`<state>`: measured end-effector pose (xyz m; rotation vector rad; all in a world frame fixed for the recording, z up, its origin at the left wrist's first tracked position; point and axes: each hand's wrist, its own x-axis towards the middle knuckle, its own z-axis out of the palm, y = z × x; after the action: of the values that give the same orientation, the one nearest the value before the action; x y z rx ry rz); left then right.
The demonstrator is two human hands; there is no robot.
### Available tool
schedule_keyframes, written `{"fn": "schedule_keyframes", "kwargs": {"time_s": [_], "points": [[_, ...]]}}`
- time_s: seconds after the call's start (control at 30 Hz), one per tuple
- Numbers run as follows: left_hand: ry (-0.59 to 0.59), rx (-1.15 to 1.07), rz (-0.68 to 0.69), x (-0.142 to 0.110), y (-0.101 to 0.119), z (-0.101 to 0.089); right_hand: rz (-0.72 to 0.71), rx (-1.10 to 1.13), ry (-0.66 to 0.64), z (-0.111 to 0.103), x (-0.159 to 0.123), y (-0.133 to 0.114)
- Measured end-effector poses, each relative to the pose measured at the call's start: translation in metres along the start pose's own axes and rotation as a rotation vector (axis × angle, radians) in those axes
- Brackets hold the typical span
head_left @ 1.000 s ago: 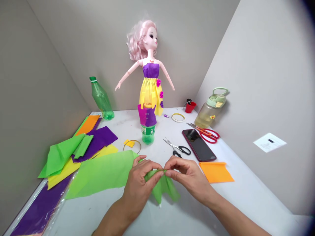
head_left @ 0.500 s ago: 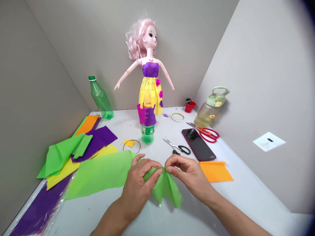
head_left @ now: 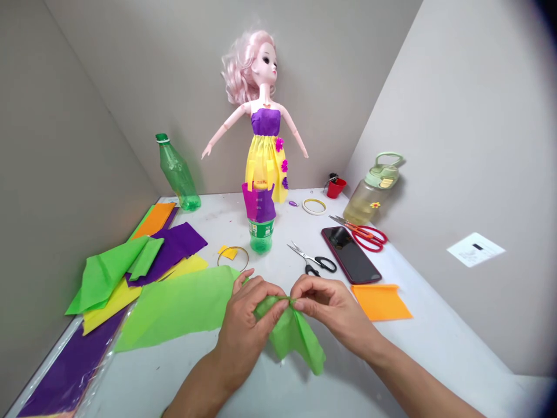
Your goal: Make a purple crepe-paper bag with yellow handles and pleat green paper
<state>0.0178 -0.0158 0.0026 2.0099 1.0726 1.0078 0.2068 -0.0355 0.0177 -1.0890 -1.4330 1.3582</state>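
Note:
Between the finger and thumb tips of both hands is a light-green piece of thin, cloth-like sheet (head_left: 300, 342). Its upper edge is gathered in small folds, and the lower part fans out below. My left hand (head_left: 241, 325) pinches the edge from the left. My right hand (head_left: 337, 307) pinches the gathers close beside it, with the fingertips nearly touching. Left of my left hand lies a larger green sheet (head_left: 178, 307), partly hidden behind that hand. Beyond the hands stand a doll in a purple top and yellow skirt (head_left: 266, 123) and a cut green bottle base (head_left: 261, 241) wrapped in magenta and purple.
Small black-handled scissors (head_left: 322, 262), a phone (head_left: 351, 255), red-handled scissors (head_left: 369, 237) and an orange piece (head_left: 382, 303) lie to the right. A water bottle (head_left: 369, 191) stands behind. Coloured sheets (head_left: 108, 273) and a green plastic bottle (head_left: 178, 174) are at left.
The fanned lower part of the green piece has swung slightly to the right and down. Both hands keep their pinch, with only small finger movements at the gathers.

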Motion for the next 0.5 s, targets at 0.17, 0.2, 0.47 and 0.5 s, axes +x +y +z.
{"fn": "schedule_keyframes", "kwargs": {"time_s": [0.17, 0.2, 0.47, 0.5], "points": [[0.011, -0.010, 0.018, -0.0002, -0.0002, 0.0000, 0.004, 0.005, 0.031, 0.0011, -0.0006, 0.0022], [0.006, -0.012, 0.019, -0.0001, -0.0006, 0.0001, 0.008, 0.012, 0.035, 0.0014, -0.0008, 0.0026], [0.005, -0.020, 0.035, 0.0003, -0.0049, 0.0002, 0.046, 0.065, 0.029, 0.0017, -0.0004, 0.0050], [0.007, -0.021, 0.038, 0.0004, -0.0051, 0.0000, 0.048, 0.073, 0.026, 0.0016, -0.0004, 0.0052]]}}
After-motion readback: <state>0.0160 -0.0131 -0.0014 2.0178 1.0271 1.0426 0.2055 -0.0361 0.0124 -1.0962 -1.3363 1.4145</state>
